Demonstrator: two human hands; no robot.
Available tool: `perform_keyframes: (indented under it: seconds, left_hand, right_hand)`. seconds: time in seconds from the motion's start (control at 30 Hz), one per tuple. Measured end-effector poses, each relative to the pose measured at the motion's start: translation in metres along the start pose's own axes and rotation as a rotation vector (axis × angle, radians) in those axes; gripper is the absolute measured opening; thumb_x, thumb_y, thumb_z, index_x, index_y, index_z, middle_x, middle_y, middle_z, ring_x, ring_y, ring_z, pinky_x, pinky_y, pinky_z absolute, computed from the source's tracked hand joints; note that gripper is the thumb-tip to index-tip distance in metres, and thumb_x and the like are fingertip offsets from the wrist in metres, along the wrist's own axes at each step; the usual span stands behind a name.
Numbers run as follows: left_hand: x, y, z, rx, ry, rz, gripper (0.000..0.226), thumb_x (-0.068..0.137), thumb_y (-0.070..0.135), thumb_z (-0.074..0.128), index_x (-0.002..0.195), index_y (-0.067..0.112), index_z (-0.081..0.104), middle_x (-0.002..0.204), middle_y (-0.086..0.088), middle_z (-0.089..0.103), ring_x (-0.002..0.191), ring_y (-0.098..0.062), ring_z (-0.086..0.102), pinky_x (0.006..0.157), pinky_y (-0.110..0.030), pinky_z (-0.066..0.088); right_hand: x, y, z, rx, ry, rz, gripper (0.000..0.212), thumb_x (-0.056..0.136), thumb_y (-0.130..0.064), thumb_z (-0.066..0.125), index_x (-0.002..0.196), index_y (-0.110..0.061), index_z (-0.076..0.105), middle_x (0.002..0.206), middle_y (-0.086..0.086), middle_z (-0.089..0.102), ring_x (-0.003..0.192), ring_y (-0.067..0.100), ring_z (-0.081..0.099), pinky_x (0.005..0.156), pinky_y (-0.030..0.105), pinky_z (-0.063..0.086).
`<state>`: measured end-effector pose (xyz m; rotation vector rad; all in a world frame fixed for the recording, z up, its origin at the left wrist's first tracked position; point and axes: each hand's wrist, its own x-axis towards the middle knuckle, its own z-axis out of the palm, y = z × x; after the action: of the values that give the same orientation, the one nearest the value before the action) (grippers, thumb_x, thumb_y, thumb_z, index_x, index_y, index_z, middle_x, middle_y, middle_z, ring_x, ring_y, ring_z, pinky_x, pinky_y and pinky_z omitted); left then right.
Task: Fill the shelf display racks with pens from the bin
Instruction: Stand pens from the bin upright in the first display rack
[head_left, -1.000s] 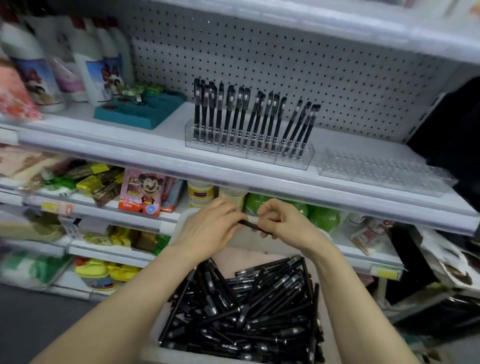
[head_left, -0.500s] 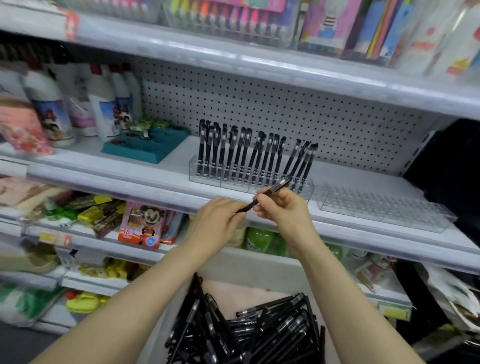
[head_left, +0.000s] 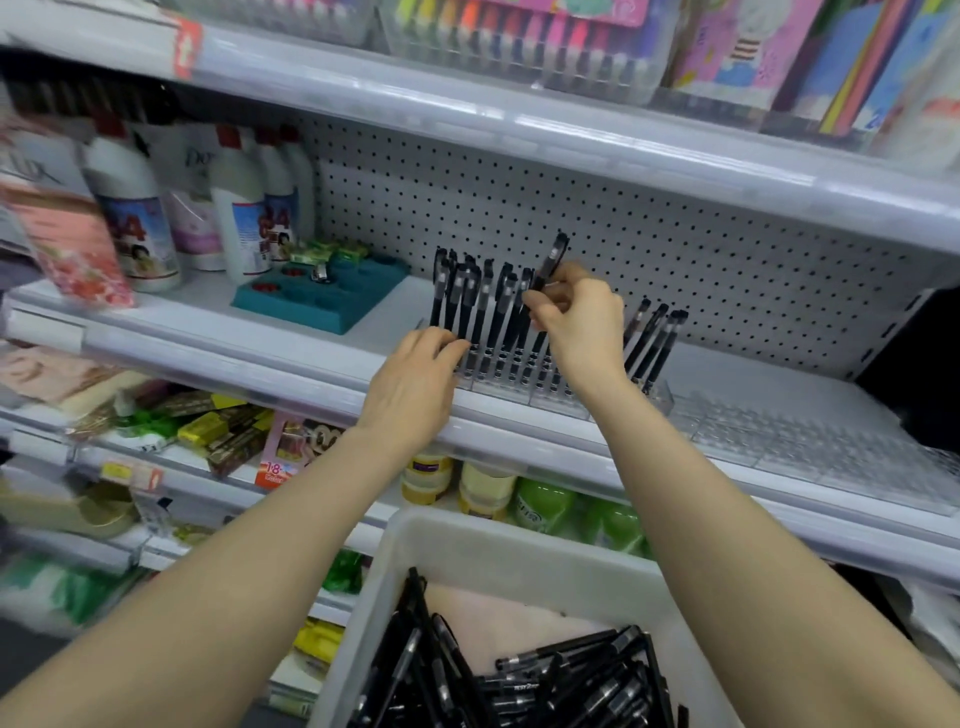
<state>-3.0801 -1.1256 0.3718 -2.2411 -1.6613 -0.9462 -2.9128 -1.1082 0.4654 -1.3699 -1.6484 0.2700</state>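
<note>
Right hand pinching 1 slim black plastic pen, I should sink it straight into the clear plastic rack below my fingers, my loose, empty left hand steadying the rack front.

Large red "84" on the blue label of the white red-capped plastic bottle, "84" again on a second such bottle, partial "Dove" on the white bottle behind, "18" on the pink card pack one shelf below, white print on the black pens too small to read.
</note>
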Motion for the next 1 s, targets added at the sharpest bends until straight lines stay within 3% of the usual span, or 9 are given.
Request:
perform_keyframes:
  seconds: [0.17,0.33,0.6,0.7,0.77,0.87,1.0]
  left_hand:
    - [0.001,0.002,0.001,-0.025,0.009,-0.017,0.049,0.089,0.003,0.061,0.136,0.011,0.052,0.128,-0.005,0.051,0.118,-0.024,0.043,0.092,-0.038,0.048]
    - [0.002,0.001,0.005,-0.029,0.018,-0.025,0.049,0.085,-0.001,0.063,0.132,0.011,0.055,0.124,-0.004,0.053,0.113,-0.025,0.044,0.091,-0.038,0.049]
    - [0.002,0.003,0.003,-0.016,0.009,-0.015,0.053,0.085,-0.003,0.061,0.135,0.011,0.052,0.128,-0.005,0.051,0.117,-0.025,0.043,0.094,-0.039,0.048]
    - [0.0,0.004,0.0,-0.012,-0.018,-0.012,0.055,0.088,0.0,0.06,0.14,0.01,0.047,0.137,-0.008,0.047,0.126,-0.026,0.04,0.102,-0.04,0.044]
    - [-0.005,0.009,-0.003,-0.015,-0.008,-0.009,0.056,0.088,0.002,0.06,0.142,0.008,0.046,0.141,-0.01,0.045,0.131,-0.028,0.038,0.107,-0.041,0.04]
    - [-0.021,0.023,-0.006,-0.069,0.011,-0.004,0.051,0.089,0.006,0.059,0.14,0.01,0.05,0.139,-0.008,0.047,0.13,-0.026,0.039,0.106,-0.04,0.04]
    - [-0.056,0.046,0.004,-0.16,-0.014,0.037,0.036,0.088,0.009,0.059,0.124,0.013,0.063,0.123,-0.007,0.057,0.115,-0.028,0.049,0.093,-0.044,0.048]
  right_hand:
    - [0.004,0.016,0.023,-0.03,-0.044,0.047,0.01,0.088,-0.021,0.07,0.09,-0.013,0.063,0.081,0.002,0.072,0.079,0.024,0.07,0.081,0.044,0.056]
    - [0.0,0.029,0.037,-0.072,-0.086,0.115,0.009,0.089,-0.02,0.069,0.088,-0.015,0.061,0.082,0.008,0.07,0.065,0.017,0.069,0.078,0.036,0.058]
    - [0.003,0.031,0.04,-0.077,-0.084,0.171,0.013,0.085,-0.025,0.074,0.081,-0.023,0.062,0.093,0.014,0.069,0.079,0.026,0.069,0.079,0.04,0.059]
    - [-0.003,0.029,0.032,-0.077,-0.094,0.137,0.021,0.087,-0.022,0.071,0.102,-0.007,0.069,0.088,0.009,0.073,0.079,0.022,0.071,0.082,0.039,0.057]
    - [-0.013,0.026,0.023,-0.089,-0.081,0.114,0.026,0.088,-0.023,0.069,0.109,-0.007,0.07,0.09,0.005,0.074,0.085,0.021,0.07,0.087,0.04,0.056]
    - [-0.035,0.027,0.011,-0.097,-0.075,0.074,0.019,0.09,-0.023,0.067,0.106,-0.012,0.071,0.085,-0.001,0.073,0.084,0.016,0.069,0.088,0.04,0.055]
    - [-0.081,0.043,-0.003,-0.046,-0.098,0.081,0.008,0.09,-0.021,0.066,0.095,-0.018,0.072,0.077,-0.006,0.071,0.073,0.01,0.068,0.078,0.038,0.059]
